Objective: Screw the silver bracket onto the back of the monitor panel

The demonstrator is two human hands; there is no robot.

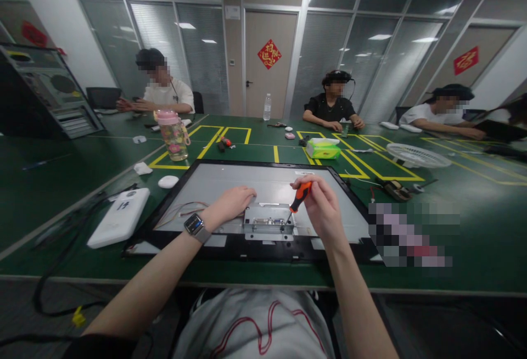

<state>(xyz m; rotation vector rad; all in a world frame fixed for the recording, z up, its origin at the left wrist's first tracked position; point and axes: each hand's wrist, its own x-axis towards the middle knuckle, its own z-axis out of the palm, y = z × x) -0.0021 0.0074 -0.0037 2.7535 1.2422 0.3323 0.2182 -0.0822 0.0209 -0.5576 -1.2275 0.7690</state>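
A monitor [230, 180] lies face down on the green table [49, 183], its grey metal back up and its black frame around it. My right hand [321, 208] is closed round an orange-and-black screwdriver [300, 196], its tip down at the small metal board cover [269, 220] near the panel's front edge. My left hand [230, 204], with a watch on the wrist, rests with fingers curled on the panel just left of that cover. Thin coloured wires [185, 211] run across the panel to the left.
A white plastic cover [119, 217] and black cables lie at the left. Behind the monitor stand a pink-lidded bottle [173, 135], a green tissue box [323, 149] and a white fan grille [418, 156]. Three people sit at the far side. An open computer case [45, 93] stands far left.
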